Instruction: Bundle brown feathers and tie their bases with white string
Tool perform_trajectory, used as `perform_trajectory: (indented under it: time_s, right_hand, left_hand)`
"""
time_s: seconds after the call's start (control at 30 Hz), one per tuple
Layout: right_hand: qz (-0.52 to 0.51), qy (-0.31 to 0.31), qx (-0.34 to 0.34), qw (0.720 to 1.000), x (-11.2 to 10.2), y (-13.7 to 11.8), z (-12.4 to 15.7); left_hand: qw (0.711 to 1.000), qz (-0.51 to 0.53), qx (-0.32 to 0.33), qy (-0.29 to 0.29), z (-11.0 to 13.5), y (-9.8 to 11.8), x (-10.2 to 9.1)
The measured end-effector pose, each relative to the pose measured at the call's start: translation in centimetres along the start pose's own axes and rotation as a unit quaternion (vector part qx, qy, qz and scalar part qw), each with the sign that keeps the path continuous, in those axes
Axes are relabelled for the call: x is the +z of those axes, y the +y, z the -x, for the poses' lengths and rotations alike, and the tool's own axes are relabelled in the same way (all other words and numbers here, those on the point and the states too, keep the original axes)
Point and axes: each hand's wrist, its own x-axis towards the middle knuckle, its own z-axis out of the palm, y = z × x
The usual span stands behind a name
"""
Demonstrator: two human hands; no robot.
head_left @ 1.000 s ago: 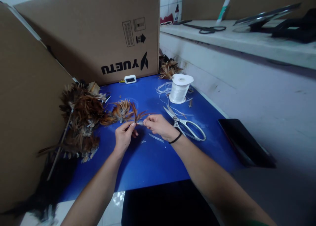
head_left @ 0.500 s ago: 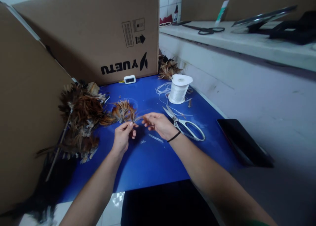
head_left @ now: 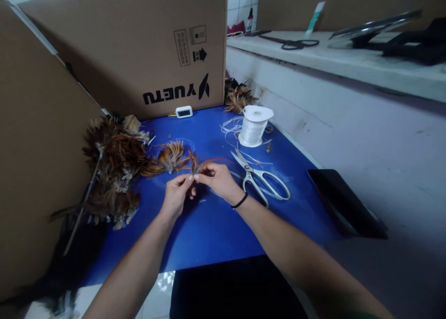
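Observation:
Over the blue mat (head_left: 216,226), my left hand (head_left: 177,194) and my right hand (head_left: 217,180) meet fingertip to fingertip. Both pinch a small bunch of brown feathers (head_left: 193,163) that stands up between them. A black band circles my right wrist. A fan of orange-brown feathers (head_left: 170,155) lies on the mat just beyond my left hand. White-handled scissors (head_left: 262,179) lie shut just right of my right hand. A white thread spool (head_left: 253,125) stands behind them, loose thread trailing around it.
A big heap of brown feathers (head_left: 113,166) lies at the mat's left edge. Cardboard boxes (head_left: 139,45) wall the back and left. A small white timer (head_left: 184,111) sits by the box. A black phone (head_left: 344,203) lies at right. A shelf with black scissors (head_left: 294,43) runs behind.
My right hand, half-open and apart from the left half a second ago, has come back to the left and closed on the small feather bunch, which now stands upright between the fingertips.

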Motion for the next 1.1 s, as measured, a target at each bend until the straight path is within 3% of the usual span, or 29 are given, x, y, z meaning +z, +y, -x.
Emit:
perform_trajectory:
  time_s: [0.37,0.87,1.1]
  right_hand:
    - [0.052,0.022,0.002,0.998,0.1,0.2,0.1]
    - [-0.102,0.018,0.057,0.993,0.3,-1.0,0.4]
    - [-0.151,-0.006,0.062,0.987,0.0,-0.3,0.3]
  left_hand:
    - [1.0,-0.021,0.002,0.004,0.1,-0.1,0.0]
    - [1.0,-0.011,-0.025,-0.014,0.2,0.3,0.3]
    - [0.999,-0.002,-0.026,-0.031,0.2,0.3,0.2]
